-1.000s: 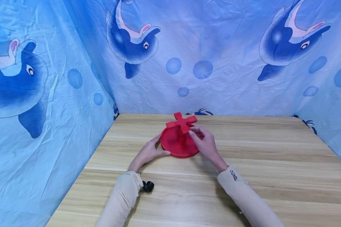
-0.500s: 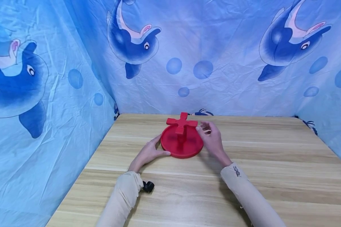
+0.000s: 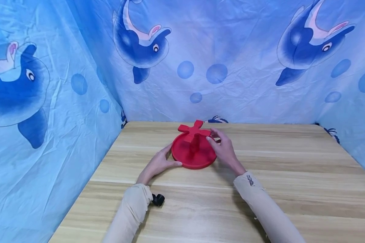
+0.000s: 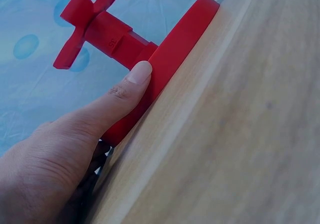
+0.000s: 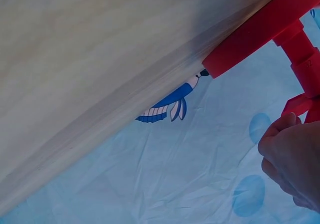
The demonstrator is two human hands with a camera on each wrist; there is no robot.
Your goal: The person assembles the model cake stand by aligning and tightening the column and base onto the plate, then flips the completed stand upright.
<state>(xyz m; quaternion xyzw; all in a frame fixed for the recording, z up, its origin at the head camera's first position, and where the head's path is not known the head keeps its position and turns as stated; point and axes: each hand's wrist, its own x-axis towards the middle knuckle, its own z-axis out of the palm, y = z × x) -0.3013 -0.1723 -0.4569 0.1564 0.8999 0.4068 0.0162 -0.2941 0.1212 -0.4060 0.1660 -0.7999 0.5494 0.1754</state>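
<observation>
A red round base (image 3: 182, 161) with a raised rim lies flat on the table. From its middle rises a red post (image 4: 111, 38), topped by a four-armed red cross-shaped handle (image 3: 194, 130). My left hand (image 3: 159, 164) grips the left side of the base, thumb on the near rim; its other fingers are mostly hidden in the left wrist view. At the right, my right hand (image 3: 225, 150) pinches the end of one arm of the handle between thumb and fingers. The right wrist view shows the thumb against that arm, with part of the handle hidden by the hand.
The wooden table (image 3: 292, 168) stretches out on both sides of the base. A small black device (image 3: 158, 199) sits by the left sleeve. Blue dolphin-print cloth (image 3: 237, 101) hangs behind and beside the table.
The cross-shaped handle has turned. My right hand moved off to the right of it, then came back to hold an arm. My left hand stayed on the base.
</observation>
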